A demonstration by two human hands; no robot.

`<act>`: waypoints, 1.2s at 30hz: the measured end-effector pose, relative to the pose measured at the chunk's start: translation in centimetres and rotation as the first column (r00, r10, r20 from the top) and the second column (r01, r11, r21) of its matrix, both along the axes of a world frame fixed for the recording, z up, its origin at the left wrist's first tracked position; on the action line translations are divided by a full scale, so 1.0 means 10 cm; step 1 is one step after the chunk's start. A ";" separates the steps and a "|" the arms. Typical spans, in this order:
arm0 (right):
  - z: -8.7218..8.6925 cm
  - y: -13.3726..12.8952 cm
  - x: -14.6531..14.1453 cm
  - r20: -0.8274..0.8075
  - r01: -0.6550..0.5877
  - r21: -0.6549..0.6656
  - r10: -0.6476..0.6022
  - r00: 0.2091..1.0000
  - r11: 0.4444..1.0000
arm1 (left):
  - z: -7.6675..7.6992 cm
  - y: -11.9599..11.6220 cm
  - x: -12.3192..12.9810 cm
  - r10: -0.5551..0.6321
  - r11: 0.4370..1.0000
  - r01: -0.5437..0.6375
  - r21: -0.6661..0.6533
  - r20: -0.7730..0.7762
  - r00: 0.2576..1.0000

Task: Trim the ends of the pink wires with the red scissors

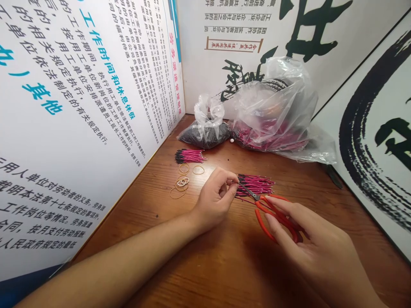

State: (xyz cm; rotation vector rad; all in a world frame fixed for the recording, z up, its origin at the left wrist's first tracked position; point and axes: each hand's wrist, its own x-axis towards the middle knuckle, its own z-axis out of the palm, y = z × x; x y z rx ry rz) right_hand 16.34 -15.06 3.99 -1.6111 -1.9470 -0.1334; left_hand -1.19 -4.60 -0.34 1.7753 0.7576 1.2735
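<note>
Fingers and thumb of my left hand [218, 194] are pinched together over the table, on something too small to make out. My right hand [308, 233] grips scissors with red handles [279, 214]. The tips of their dark blades reach the pinched fingertips of the left hand. Just behind the blades lies a pile of pink wires with black ends [258, 184]. A smaller bundle of the same pink and black wires [190, 155] rests farther off to the left.
Several rubber bands [182, 182] lie left of my left hand on the wooden table [180, 265]. At the back stand a plastic bag of small black pieces [205, 132] and a larger clear bag of pink wires [276, 124]. Printed panels [96, 85] enclose the table.
</note>
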 end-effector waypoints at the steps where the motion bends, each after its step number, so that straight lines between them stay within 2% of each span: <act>1: 0.00 0.00 0.00 0.005 0.001 -0.001 -0.001 1.000 1.000 | 0.00 0.00 0.00 -0.003 1.000 0.003 0.002 0.003 1.000; 13: -0.01 0.00 0.04 0.119 0.016 0.055 -0.022 0.993 0.998 | -0.02 0.00 0.00 -0.004 1.000 0.003 -0.028 -0.018 1.000; 21: -0.01 -0.02 0.02 0.015 0.013 0.034 -0.014 1.000 0.999 | -0.01 -0.01 0.00 -0.014 0.993 0.015 -0.117 0.004 1.000; 36: -0.02 0.00 -0.02 -0.002 0.005 0.010 -0.005 1.000 1.000 | -0.01 -0.02 0.02 -0.029 0.995 0.030 -0.095 0.017 0.999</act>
